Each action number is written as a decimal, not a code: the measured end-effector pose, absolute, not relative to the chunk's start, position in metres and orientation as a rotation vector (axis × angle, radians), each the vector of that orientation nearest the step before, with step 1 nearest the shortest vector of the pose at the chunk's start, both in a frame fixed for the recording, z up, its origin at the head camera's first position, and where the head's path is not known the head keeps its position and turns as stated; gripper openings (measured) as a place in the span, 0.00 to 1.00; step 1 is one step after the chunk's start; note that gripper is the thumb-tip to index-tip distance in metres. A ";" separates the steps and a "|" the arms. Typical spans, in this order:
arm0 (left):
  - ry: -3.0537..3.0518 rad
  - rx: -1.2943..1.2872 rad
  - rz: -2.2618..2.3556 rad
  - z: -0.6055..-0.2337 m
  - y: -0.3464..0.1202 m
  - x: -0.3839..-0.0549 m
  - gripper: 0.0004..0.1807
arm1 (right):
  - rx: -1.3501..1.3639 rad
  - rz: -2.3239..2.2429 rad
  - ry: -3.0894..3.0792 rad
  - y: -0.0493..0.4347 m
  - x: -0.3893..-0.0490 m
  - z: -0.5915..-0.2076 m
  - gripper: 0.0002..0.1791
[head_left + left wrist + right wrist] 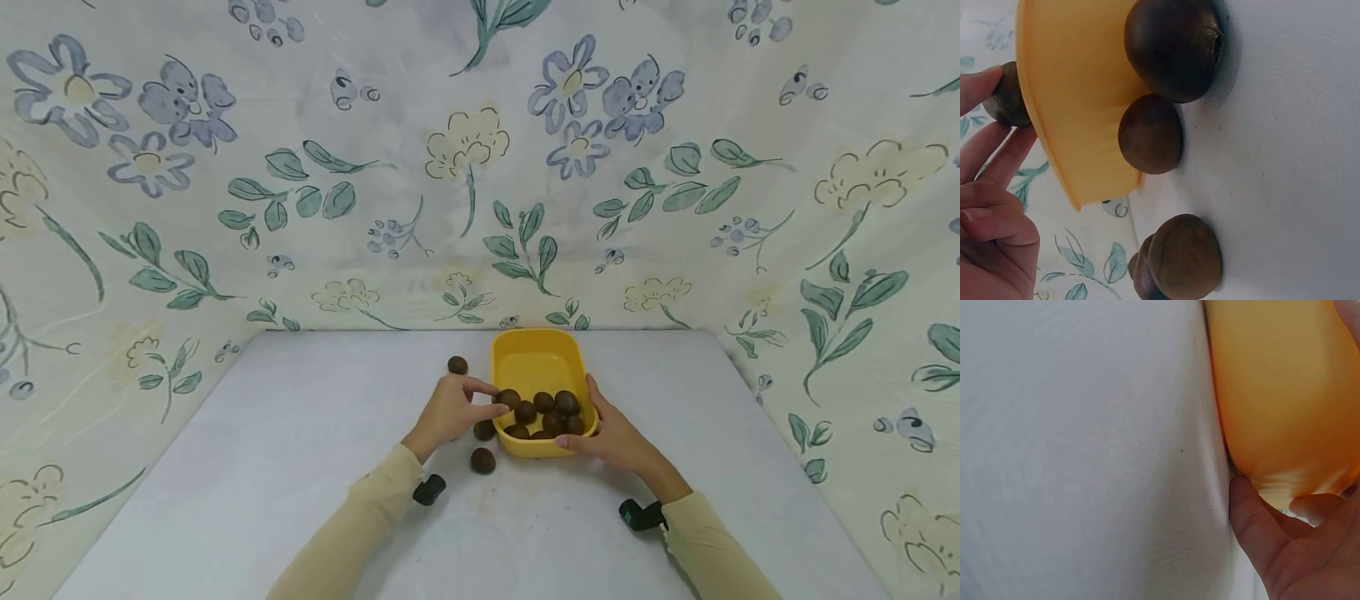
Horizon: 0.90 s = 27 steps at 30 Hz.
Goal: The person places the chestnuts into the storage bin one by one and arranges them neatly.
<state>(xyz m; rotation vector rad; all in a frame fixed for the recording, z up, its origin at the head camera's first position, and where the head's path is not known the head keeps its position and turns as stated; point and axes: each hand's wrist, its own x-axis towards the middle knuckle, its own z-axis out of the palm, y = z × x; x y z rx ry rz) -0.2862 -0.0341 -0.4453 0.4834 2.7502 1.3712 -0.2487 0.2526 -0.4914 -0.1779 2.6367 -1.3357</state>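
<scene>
A chestnut [1007, 97] is pinched between the thumb and fingers of my left hand [450, 412], at the left rim of a yellow plastic container [536, 450]. Several brown chestnuts [553, 422] lie in the near half of that container. My right hand [618, 437] grips its right side, thumb at the near rim and fingers along the side wall. In the right wrist view, fingertips [1244, 500] touch the container low down, by the tabletop. Beside the container's left wall, loose chestnuts [483, 461] rest on the table; the left forearm and hand hide part of that area.
The white tabletop [300, 417] extends on both sides of the container. Another chestnut [457, 365] sits farther back, beyond the left hand. A floral-patterned sheet [405, 167] hangs behind the table. Small black devices [641, 515] are at both wrists.
</scene>
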 end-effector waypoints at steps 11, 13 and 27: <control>2.743 0.443 1.247 -0.450 -0.021 -0.290 0.16 | -0.194 -1.347 2.627 0.254 -0.249 -0.493 0.72; 2.743 0.447 1.222 -0.451 -0.019 -0.290 0.16 | -0.199 -1.349 2.627 0.254 -0.248 -0.494 0.72; 2.781 0.542 1.018 -0.454 -0.004 -0.293 0.16 | -0.204 -1.366 2.610 0.255 -0.249 -0.492 0.72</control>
